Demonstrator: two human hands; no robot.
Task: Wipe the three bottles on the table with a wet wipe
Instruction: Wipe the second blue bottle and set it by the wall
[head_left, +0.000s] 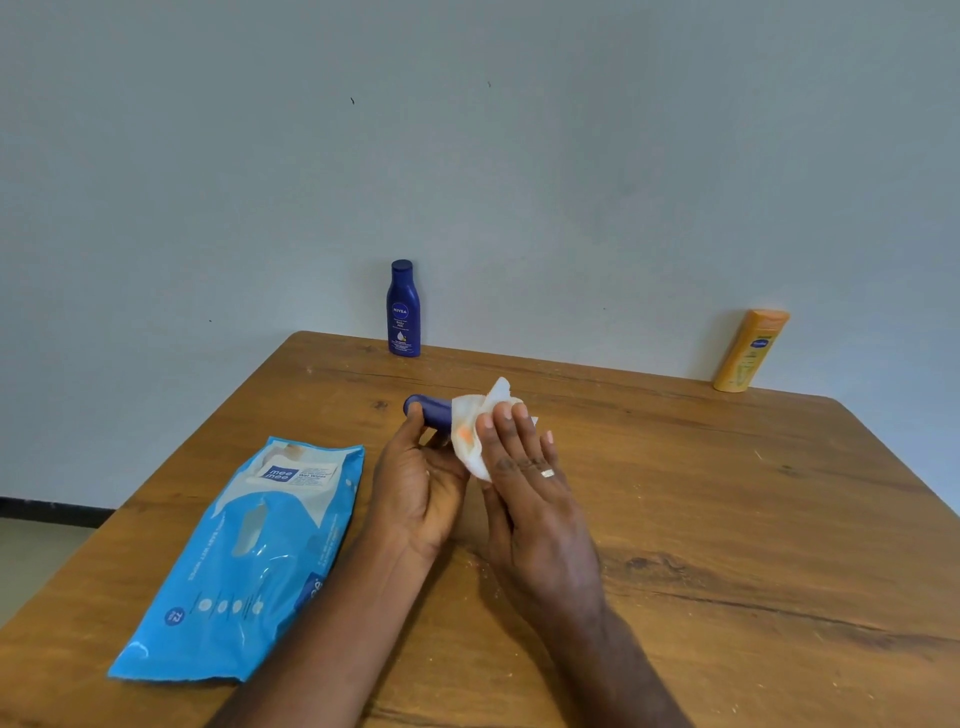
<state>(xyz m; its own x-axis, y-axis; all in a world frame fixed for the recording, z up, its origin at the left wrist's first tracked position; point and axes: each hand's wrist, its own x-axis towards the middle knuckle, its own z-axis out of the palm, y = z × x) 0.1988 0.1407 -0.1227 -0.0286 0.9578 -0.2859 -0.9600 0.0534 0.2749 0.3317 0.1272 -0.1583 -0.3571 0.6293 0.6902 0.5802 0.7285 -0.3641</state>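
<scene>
Bottle (428, 408) lies sideways, cap leftward, gripped by left hand (421, 483).

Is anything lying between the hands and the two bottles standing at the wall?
Nothing visible. Bare table runs from the left hand and right hand to the blue Nivea bottle and the orange bottle; the wipes pack lies off left.

a wooden table (675, 519) bears a wipes pack (244, 561), blue bottle (403, 312) and yellow bottle (748, 353).
</scene>
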